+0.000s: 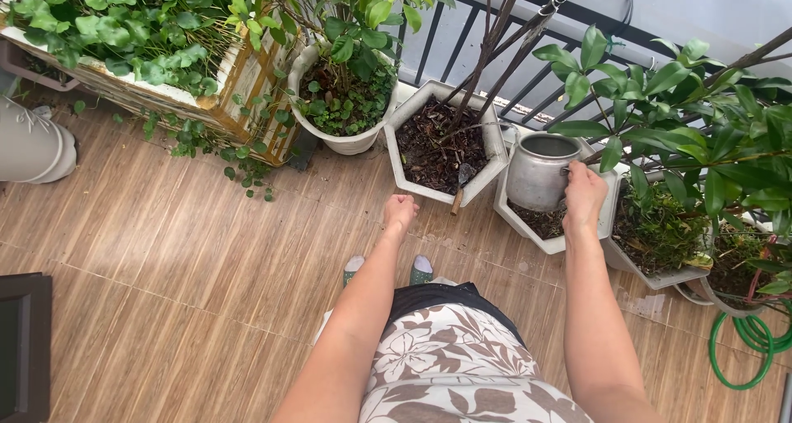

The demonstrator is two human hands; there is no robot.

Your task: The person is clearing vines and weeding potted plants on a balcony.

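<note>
My left hand [400, 211] hangs in a loose fist over the wooden floor [165, 250], holding nothing, just short of the hexagonal pot [487, 163] of dark soil. Well to its right, my right hand [584, 193] grips the handle of the metal mug [540, 171], tilted above a smaller white pot [551, 241]. A leafy shrub [701, 134] stands just beside it.

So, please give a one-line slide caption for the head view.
Right hand holds a metal pot over a hexagonal planter; left hand is a fist.
</note>
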